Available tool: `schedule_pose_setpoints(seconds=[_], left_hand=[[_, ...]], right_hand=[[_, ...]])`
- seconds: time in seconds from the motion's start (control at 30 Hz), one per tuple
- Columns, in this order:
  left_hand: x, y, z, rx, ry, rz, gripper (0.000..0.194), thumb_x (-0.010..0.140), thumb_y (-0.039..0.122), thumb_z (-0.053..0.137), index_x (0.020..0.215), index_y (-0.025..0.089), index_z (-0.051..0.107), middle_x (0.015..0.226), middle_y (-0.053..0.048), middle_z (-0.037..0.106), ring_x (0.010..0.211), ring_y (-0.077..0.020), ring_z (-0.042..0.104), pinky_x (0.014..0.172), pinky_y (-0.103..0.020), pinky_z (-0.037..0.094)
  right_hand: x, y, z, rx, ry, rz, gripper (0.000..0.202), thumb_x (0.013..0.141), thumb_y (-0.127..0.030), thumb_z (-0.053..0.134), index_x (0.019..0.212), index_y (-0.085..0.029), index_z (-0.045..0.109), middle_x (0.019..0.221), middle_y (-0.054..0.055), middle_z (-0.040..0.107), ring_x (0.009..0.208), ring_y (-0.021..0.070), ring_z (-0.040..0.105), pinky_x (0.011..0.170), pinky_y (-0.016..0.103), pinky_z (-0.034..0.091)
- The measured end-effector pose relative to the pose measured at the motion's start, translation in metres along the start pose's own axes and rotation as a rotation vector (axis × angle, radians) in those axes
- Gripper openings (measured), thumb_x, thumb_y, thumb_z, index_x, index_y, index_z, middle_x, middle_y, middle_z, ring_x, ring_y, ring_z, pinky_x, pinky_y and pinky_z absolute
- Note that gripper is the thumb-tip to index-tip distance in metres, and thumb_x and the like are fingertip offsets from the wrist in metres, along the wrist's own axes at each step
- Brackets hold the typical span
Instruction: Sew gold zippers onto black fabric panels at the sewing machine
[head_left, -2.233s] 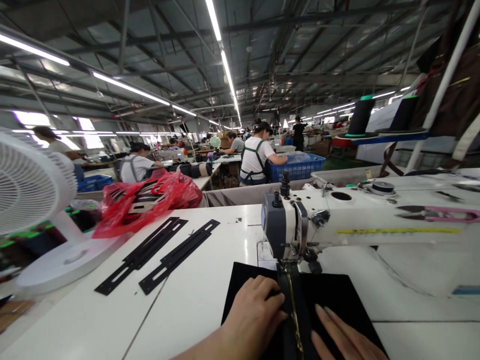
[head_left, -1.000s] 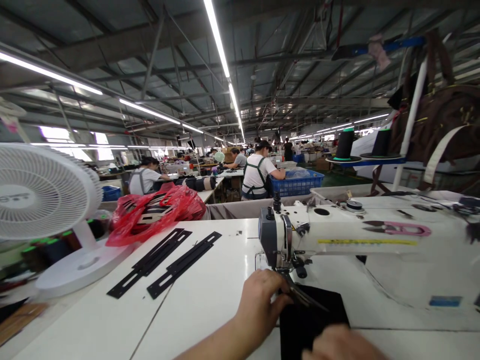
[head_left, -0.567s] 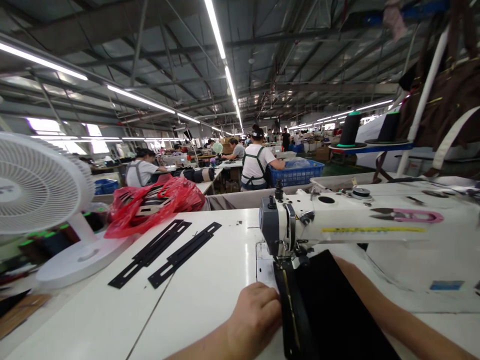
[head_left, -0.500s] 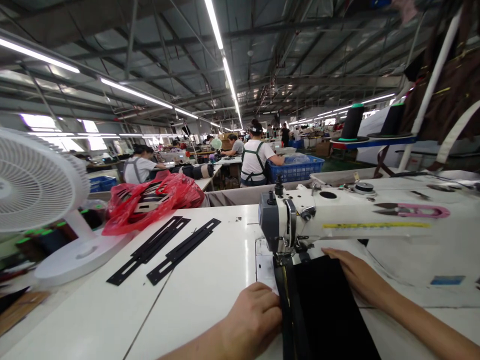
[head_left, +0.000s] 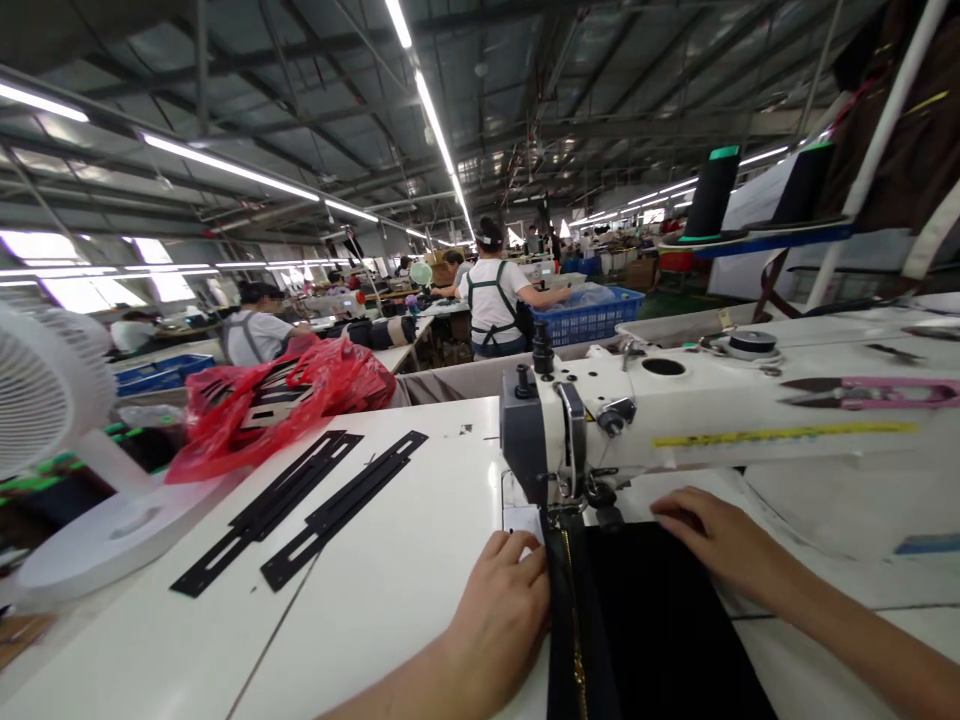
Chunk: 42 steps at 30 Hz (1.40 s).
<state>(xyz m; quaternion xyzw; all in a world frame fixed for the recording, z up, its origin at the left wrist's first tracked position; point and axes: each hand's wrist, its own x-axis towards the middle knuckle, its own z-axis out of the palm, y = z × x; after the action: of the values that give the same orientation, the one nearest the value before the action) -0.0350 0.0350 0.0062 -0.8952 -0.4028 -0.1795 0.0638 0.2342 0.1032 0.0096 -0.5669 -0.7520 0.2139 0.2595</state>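
A black fabric piece (head_left: 667, 620) with a gold-toothed zipper (head_left: 576, 640) along its left side lies under the needle area of a white sewing machine (head_left: 697, 400). At the zipper's left edge is my left hand (head_left: 506, 600), its fingers curled closed on the black zipper tape. My right hand (head_left: 720, 540) rests at the fabric's upper right edge, fingers bent, thumb side toward the machine foot; what its fingertips hold, if anything, is hard to make out. Black slotted strips (head_left: 345, 510) lie in two groups on the white table (head_left: 397, 600) to the left.
A red plastic bag (head_left: 285, 395) and a white fan (head_left: 112, 500) stand at the left. Pink-handled snips (head_left: 885, 393) lie on the machine arm, with thread cones (head_left: 712, 195) behind. Beyond the table, a person (head_left: 495, 300) works beside a blue basket (head_left: 589, 318).
The view has shifted, and more of the gold zipper shows. My left hand sits further forward along the tape. My right hand's fingers have drawn back and bent beside the fabric's edge.
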Motion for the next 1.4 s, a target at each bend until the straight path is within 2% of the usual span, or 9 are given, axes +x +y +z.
schedule_pose_setpoints(seconds=[0.17,0.3,0.47,0.63,0.87,1.0,1.13,1.27,1.4], left_hand=[[0.003,0.0,-0.004,0.037,0.027,0.024,0.01,0.077,0.006,0.056,0.072,0.014,0.055,0.082,-0.007,0.058,0.08,-0.0226,0.05,0.07,-0.037,0.043],[0.003,-0.001,-0.003,-0.027,0.09,0.07,0.01,0.077,0.004,0.053,0.073,0.013,0.056,0.082,-0.009,0.059,0.089,-0.0264,0.049,0.071,-0.037,0.042],[0.002,-0.001,0.007,-0.078,0.111,0.023,0.013,0.077,0.006,0.047,0.069,0.015,0.053,0.076,-0.008,0.057,0.075,-0.023,0.047,0.063,-0.036,0.038],[0.0,-0.002,0.023,-0.065,0.254,0.02,0.014,0.076,0.007,0.045,0.066,0.015,0.05,0.071,-0.006,0.055,0.069,-0.0211,0.045,0.059,-0.035,0.033],[0.004,0.002,0.0,-0.066,0.105,0.016,0.013,0.077,0.009,0.047,0.066,0.015,0.05,0.072,-0.006,0.056,0.069,-0.0205,0.046,0.061,-0.035,0.035],[0.004,0.005,-0.003,-0.067,0.077,-0.043,0.01,0.076,0.011,0.053,0.067,0.015,0.051,0.076,-0.005,0.057,0.07,-0.0202,0.047,0.063,-0.035,0.037],[0.003,0.004,0.001,-0.045,0.071,-0.059,0.01,0.073,0.008,0.053,0.067,0.016,0.051,0.075,-0.004,0.057,0.071,-0.0198,0.048,0.064,-0.035,0.038],[0.004,0.006,0.001,-0.035,0.1,-0.075,0.011,0.072,0.007,0.051,0.068,0.017,0.052,0.075,-0.003,0.059,0.069,-0.0195,0.049,0.063,-0.036,0.039],[0.001,0.007,0.001,-0.108,0.139,-0.164,0.012,0.073,0.007,0.047,0.077,0.016,0.053,0.083,-0.006,0.058,0.075,-0.0206,0.051,0.069,-0.039,0.045]], right_hand=[[0.002,-0.014,-0.004,-0.015,-0.123,0.041,0.023,0.068,-0.041,0.053,0.066,-0.019,0.057,0.069,0.007,0.061,0.067,0.0227,0.056,0.063,0.034,0.042],[0.003,-0.015,-0.008,0.054,-0.172,0.133,0.024,0.075,-0.041,0.045,0.07,-0.019,0.053,0.07,0.005,0.059,0.066,0.0199,0.056,0.061,0.031,0.042],[0.014,-0.006,-0.011,0.216,-0.35,0.348,0.03,0.076,-0.04,0.044,0.082,-0.015,0.058,0.05,0.0,0.05,0.039,0.0139,0.048,0.038,0.025,0.038],[0.022,-0.004,-0.012,0.251,-0.384,0.304,0.036,0.07,-0.049,0.054,0.079,-0.015,0.064,0.052,-0.001,0.052,0.039,0.0103,0.044,0.037,0.022,0.034],[0.02,-0.004,-0.007,0.074,-0.108,0.097,0.029,0.072,-0.039,0.049,0.085,-0.018,0.065,0.085,0.007,0.067,0.084,0.0223,0.062,0.082,0.034,0.044],[0.006,-0.006,-0.007,-0.006,-0.002,0.064,0.042,0.071,-0.045,0.053,0.099,-0.016,0.061,0.086,0.009,0.066,0.071,0.0232,0.061,0.071,0.038,0.048],[0.003,-0.005,-0.001,-0.223,0.19,-0.295,0.026,0.082,-0.029,0.043,0.097,-0.018,0.062,0.093,0.008,0.065,0.081,0.0209,0.062,0.076,0.036,0.049],[0.011,0.007,0.007,-0.331,0.189,-0.488,0.028,0.086,-0.016,0.035,0.082,-0.019,0.063,0.085,0.006,0.064,0.078,0.0159,0.062,0.072,0.027,0.052],[0.003,-0.003,0.012,-0.408,0.294,-0.506,0.029,0.086,-0.017,0.036,0.087,-0.015,0.064,0.091,0.013,0.065,0.085,0.0253,0.061,0.078,0.044,0.051]])
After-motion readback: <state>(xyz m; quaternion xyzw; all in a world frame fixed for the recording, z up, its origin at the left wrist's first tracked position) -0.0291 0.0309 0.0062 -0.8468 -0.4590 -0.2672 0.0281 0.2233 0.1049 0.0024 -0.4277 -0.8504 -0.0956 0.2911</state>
